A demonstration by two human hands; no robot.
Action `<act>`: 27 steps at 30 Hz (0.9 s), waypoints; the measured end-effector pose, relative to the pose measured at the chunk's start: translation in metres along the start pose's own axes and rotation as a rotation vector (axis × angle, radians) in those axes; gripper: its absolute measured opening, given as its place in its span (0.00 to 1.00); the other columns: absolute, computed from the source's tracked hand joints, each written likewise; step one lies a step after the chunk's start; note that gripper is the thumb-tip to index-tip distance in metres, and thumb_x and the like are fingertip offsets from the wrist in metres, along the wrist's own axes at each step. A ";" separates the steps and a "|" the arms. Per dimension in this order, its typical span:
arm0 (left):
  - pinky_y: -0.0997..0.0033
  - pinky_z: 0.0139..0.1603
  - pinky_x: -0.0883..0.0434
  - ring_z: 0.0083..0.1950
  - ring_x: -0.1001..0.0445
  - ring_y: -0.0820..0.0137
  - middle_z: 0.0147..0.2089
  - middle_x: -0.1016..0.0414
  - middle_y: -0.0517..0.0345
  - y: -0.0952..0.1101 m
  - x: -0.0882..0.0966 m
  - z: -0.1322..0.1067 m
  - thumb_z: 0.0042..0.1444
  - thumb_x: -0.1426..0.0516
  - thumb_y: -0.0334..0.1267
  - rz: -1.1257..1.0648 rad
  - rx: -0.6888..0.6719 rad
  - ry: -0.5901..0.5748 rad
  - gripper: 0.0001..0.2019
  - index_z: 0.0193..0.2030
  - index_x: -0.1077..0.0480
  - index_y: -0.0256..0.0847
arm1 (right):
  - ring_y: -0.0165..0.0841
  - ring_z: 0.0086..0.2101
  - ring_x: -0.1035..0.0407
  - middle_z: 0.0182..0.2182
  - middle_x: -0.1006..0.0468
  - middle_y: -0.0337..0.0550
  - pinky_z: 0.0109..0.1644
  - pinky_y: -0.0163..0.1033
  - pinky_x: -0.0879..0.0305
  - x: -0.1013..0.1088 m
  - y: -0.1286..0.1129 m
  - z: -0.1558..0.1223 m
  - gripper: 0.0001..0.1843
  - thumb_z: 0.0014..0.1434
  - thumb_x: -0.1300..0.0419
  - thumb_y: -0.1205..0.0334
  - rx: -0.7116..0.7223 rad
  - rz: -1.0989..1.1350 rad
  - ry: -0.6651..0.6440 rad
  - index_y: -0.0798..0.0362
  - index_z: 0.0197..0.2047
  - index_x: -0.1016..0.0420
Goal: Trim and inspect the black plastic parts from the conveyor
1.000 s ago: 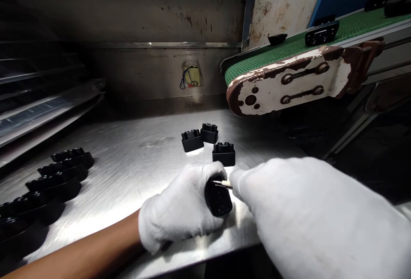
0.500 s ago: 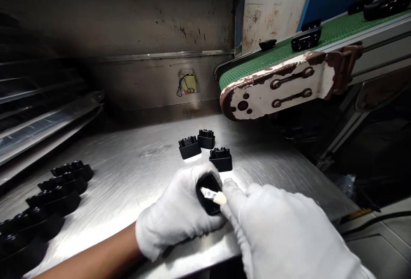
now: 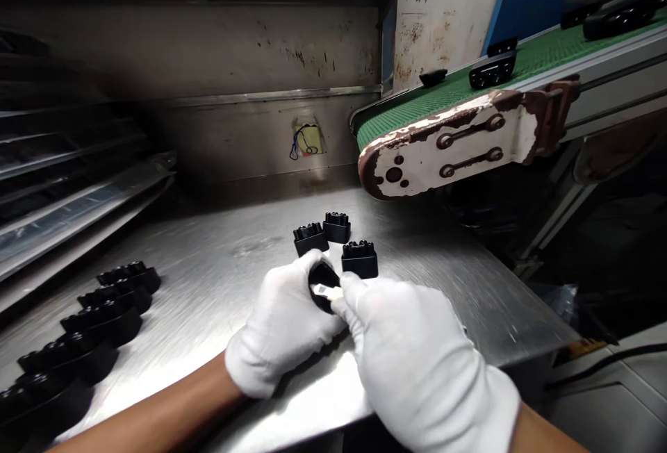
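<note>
Both my hands wear white gloves and meet over the steel table (image 3: 219,265). My left hand (image 3: 284,328) is closed around a small black plastic part (image 3: 319,278), mostly hidden by its fingers. My right hand (image 3: 417,363) pinches a small pale-handled blade tool (image 3: 327,292), whose tip rests against that part. Just beyond the hands stand three black plastic parts (image 3: 359,260) in a loose cluster on the table.
Several long black parts (image 3: 99,321) lie in a row at the table's left. A green conveyor belt (image 3: 521,60) with a rusty white end plate (image 3: 458,140) overhangs the right side, carrying more black pieces (image 3: 492,71). Metal shelves (image 3: 73,189) run along the left.
Both hands have drawn closer together and further from me, toward the three parts. The right hand has pulled back so more of its wrist shows. The conveyor pieces have shifted slightly.
</note>
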State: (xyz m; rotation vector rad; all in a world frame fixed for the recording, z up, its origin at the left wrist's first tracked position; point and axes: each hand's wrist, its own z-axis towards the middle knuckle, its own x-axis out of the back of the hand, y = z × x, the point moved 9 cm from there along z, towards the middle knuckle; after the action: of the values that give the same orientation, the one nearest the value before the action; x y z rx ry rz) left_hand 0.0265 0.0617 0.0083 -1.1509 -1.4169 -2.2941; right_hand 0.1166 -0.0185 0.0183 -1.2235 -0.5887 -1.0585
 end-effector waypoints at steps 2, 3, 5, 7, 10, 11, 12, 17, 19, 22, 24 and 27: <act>0.76 0.21 0.38 0.22 0.37 0.76 0.21 0.33 0.68 -0.001 0.002 0.000 0.41 0.42 0.28 0.052 0.012 0.026 0.07 0.28 0.35 0.42 | 0.33 0.24 0.27 0.24 0.22 0.36 0.24 0.36 0.45 -0.002 -0.001 0.003 0.13 0.68 0.50 0.61 -0.017 0.038 -0.019 0.45 0.36 0.25; 0.76 0.22 0.38 0.22 0.37 0.75 0.22 0.32 0.68 -0.001 0.003 0.001 0.42 0.42 0.29 0.070 0.009 0.038 0.07 0.28 0.35 0.43 | 0.34 0.24 0.27 0.23 0.22 0.37 0.25 0.36 0.45 -0.002 -0.001 0.004 0.13 0.67 0.51 0.61 -0.025 0.035 -0.035 0.46 0.37 0.25; 0.75 0.23 0.38 0.22 0.36 0.75 0.22 0.32 0.68 -0.001 0.003 0.001 0.45 0.43 0.31 0.092 0.005 0.051 0.05 0.28 0.35 0.43 | 0.36 0.25 0.26 0.24 0.21 0.39 0.24 0.37 0.44 -0.006 -0.002 0.008 0.15 0.68 0.52 0.62 -0.042 0.001 -0.090 0.48 0.37 0.24; 0.75 0.23 0.39 0.23 0.35 0.75 0.22 0.33 0.68 -0.002 0.002 0.001 0.46 0.43 0.32 0.078 0.020 0.040 0.04 0.28 0.35 0.43 | 0.37 0.24 0.26 0.25 0.21 0.40 0.23 0.37 0.44 -0.009 -0.001 0.010 0.16 0.68 0.52 0.62 -0.071 -0.040 -0.137 0.50 0.36 0.24; 0.76 0.23 0.39 0.24 0.34 0.75 0.23 0.32 0.68 -0.004 -0.001 0.000 0.44 0.41 0.30 -0.011 0.074 0.016 0.06 0.28 0.36 0.43 | 0.38 0.24 0.25 0.27 0.19 0.41 0.23 0.39 0.44 -0.004 -0.006 0.012 0.15 0.68 0.53 0.62 -0.011 -0.050 -0.111 0.50 0.40 0.24; 0.76 0.23 0.38 0.24 0.34 0.75 0.24 0.32 0.68 -0.004 -0.001 0.000 0.43 0.41 0.30 -0.048 0.083 0.019 0.07 0.28 0.36 0.42 | 0.38 0.25 0.26 0.28 0.19 0.41 0.23 0.39 0.43 -0.001 -0.006 0.010 0.15 0.68 0.52 0.61 0.009 -0.033 -0.099 0.49 0.40 0.24; 0.76 0.24 0.37 0.24 0.34 0.75 0.24 0.32 0.68 -0.003 -0.001 0.000 0.42 0.41 0.29 -0.092 0.083 0.015 0.08 0.28 0.36 0.42 | 0.38 0.25 0.26 0.28 0.19 0.40 0.24 0.39 0.42 0.003 -0.005 0.008 0.15 0.68 0.52 0.59 0.020 -0.003 -0.096 0.48 0.39 0.24; 0.72 0.29 0.30 0.29 0.29 0.72 0.30 0.29 0.64 0.004 -0.016 0.000 0.41 0.36 0.30 -0.398 0.062 -0.205 0.12 0.29 0.36 0.40 | 0.34 0.30 0.26 0.33 0.19 0.36 0.32 0.39 0.35 0.027 0.032 -0.002 0.15 0.68 0.51 0.50 -0.004 0.111 0.004 0.40 0.40 0.23; 0.69 0.32 0.28 0.33 0.25 0.68 0.33 0.27 0.61 0.006 -0.023 -0.005 0.45 0.36 0.31 -0.500 0.070 -0.336 0.11 0.31 0.36 0.40 | 0.38 0.35 0.24 0.37 0.18 0.38 0.36 0.42 0.34 0.035 0.060 -0.001 0.16 0.68 0.52 0.49 -0.067 -0.030 0.119 0.38 0.48 0.24; 0.65 0.33 0.27 0.39 0.21 0.60 0.37 0.24 0.56 0.003 -0.035 -0.016 0.48 0.37 0.32 -0.597 0.157 -0.505 0.10 0.33 0.35 0.40 | 0.44 0.34 0.25 0.36 0.21 0.44 0.35 0.47 0.33 0.020 0.098 0.004 0.18 0.69 0.53 0.55 -0.195 -0.336 0.093 0.45 0.53 0.26; 0.62 0.34 0.26 0.41 0.20 0.55 0.37 0.23 0.55 -0.002 -0.042 -0.024 0.45 0.37 0.29 -0.659 0.222 -0.575 0.11 0.34 0.34 0.41 | 0.45 0.34 0.26 0.36 0.22 0.47 0.34 0.48 0.32 0.008 0.105 0.008 0.18 0.68 0.52 0.60 -0.166 -0.467 0.077 0.50 0.56 0.28; 0.59 0.36 0.24 0.42 0.20 0.53 0.38 0.22 0.57 -0.006 -0.056 -0.033 0.38 0.36 0.25 -0.772 0.291 -0.675 0.16 0.34 0.32 0.42 | 0.49 0.44 0.29 0.45 0.22 0.51 0.44 0.53 0.29 0.005 0.091 0.008 0.19 0.67 0.49 0.60 -0.014 -0.469 0.193 0.54 0.58 0.28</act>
State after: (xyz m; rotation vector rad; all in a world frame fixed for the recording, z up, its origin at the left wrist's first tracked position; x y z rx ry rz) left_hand 0.0443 0.0261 -0.0434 -1.5502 -2.7416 -2.0251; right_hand 0.2004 -0.0139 -0.0175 -1.0005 -0.7367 -1.5566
